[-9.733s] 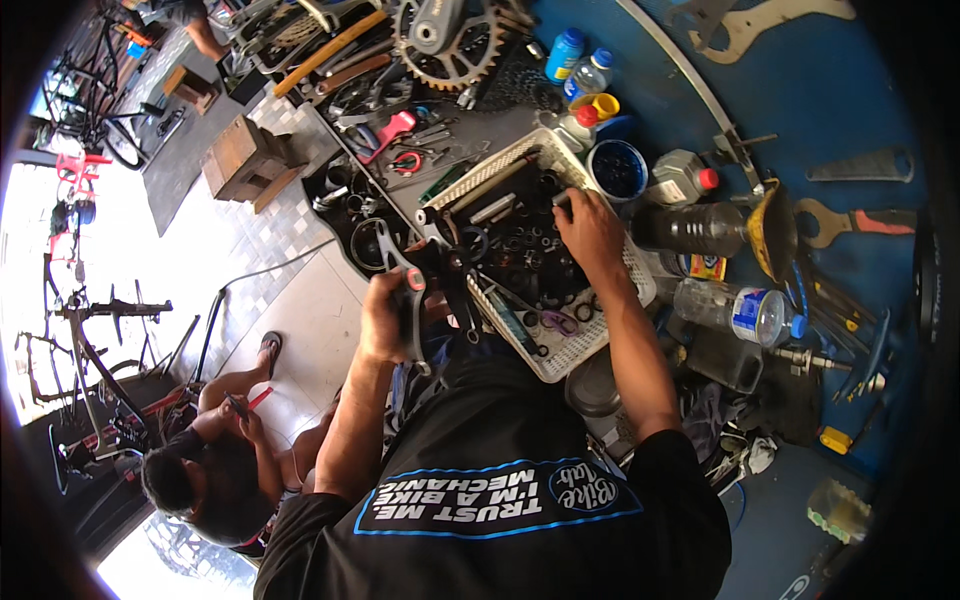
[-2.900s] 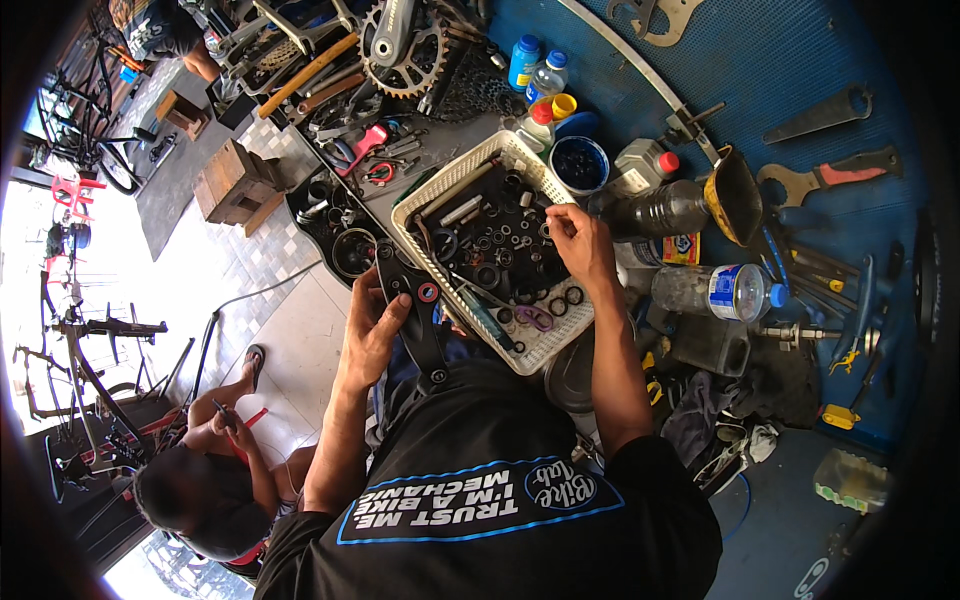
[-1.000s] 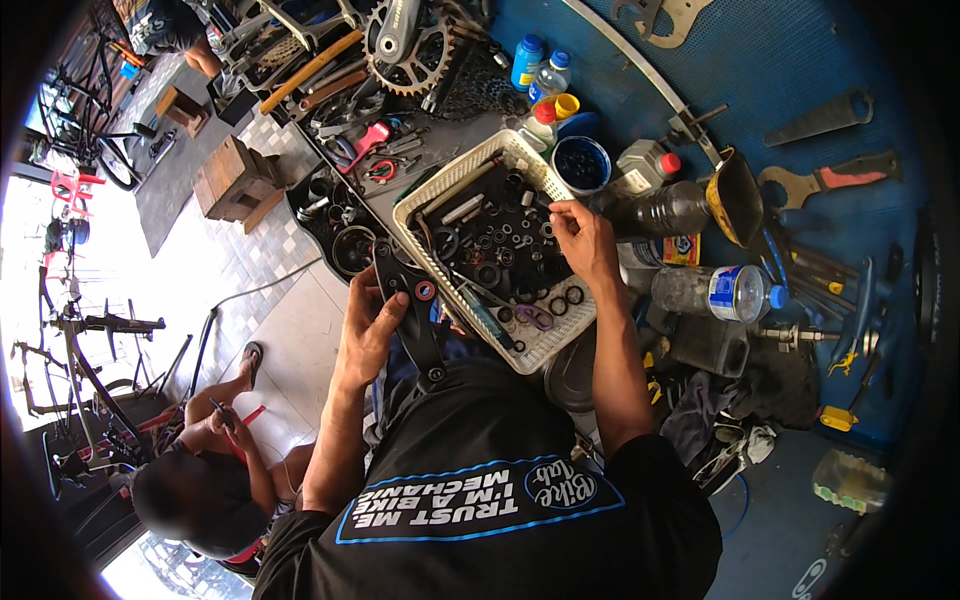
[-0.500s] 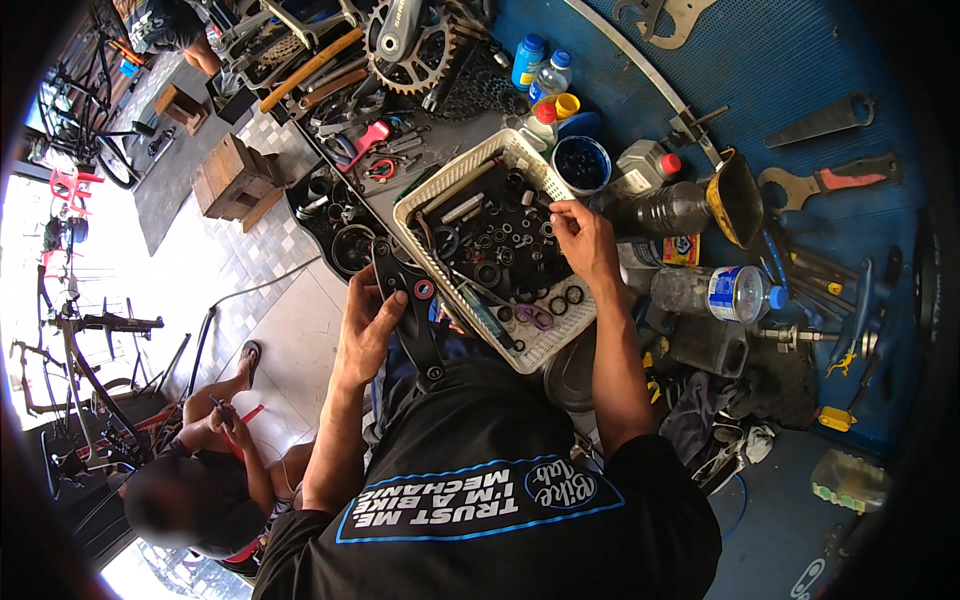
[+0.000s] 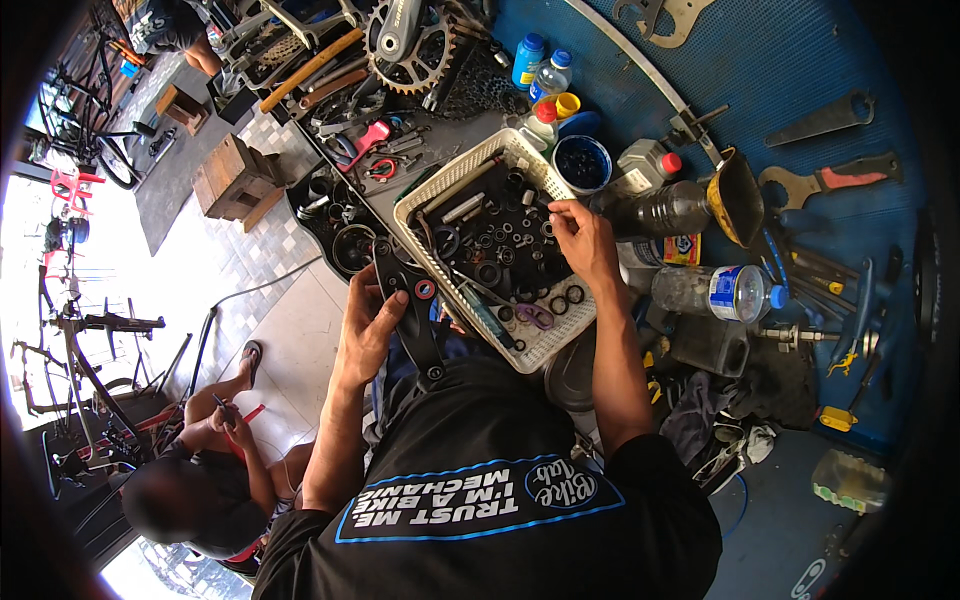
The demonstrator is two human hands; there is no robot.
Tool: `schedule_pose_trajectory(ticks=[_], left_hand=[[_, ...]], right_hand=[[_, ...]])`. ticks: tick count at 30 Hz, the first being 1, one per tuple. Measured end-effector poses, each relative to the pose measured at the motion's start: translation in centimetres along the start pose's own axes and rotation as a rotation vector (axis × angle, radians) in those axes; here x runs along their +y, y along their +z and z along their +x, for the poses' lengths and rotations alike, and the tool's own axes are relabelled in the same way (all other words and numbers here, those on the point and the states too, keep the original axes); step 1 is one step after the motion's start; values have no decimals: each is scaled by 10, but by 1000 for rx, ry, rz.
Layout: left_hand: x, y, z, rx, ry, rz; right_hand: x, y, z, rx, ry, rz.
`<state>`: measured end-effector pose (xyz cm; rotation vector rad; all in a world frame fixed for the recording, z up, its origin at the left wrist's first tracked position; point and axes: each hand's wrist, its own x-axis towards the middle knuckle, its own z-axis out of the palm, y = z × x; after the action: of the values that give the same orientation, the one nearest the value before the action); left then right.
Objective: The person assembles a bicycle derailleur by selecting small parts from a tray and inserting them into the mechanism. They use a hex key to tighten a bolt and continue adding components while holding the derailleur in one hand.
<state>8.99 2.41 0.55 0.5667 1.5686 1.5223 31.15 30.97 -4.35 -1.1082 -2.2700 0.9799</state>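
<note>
My left hand (image 5: 366, 328) is closed around a black bicycle suspension link (image 5: 415, 335), a curved part with a red-ringed bearing (image 5: 426, 289) set in it. The link hangs beside the near left side of a cream plastic basket (image 5: 455, 285). Across the basket, my right hand (image 5: 580, 240) is at its right rim, thumb and fingers pinched together. Whatever they hold, if anything, is too small to make out. Small rings, bearings and dark metal parts (image 5: 500, 240) lie in the basket, along with a purple piece (image 5: 534, 316).
Bottles (image 5: 705, 292) and a blue-rimmed tub (image 5: 582, 165) crowd the basket's right side. Beyond it lie pink-handled pliers (image 5: 372, 135) and a crankset (image 5: 410, 50). Tools hang on the blue board (image 5: 800, 90). A seated person (image 5: 200, 490) is at lower left, near a wooden box (image 5: 235, 180).
</note>
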Motion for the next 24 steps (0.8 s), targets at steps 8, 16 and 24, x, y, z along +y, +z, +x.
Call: schedule_pose_trajectory(ticks=[8,16,24], left_hand=[[-1,-1,0,3,-13,16],[2,1,1,-13,-22,17],[6,3,2,-23,2,-11]], right_hand=[[-1,1,2,-3,-8,-12],[-21,15,-4,-57,-25,44],[-68,93,-30,-341,-197,-258]])
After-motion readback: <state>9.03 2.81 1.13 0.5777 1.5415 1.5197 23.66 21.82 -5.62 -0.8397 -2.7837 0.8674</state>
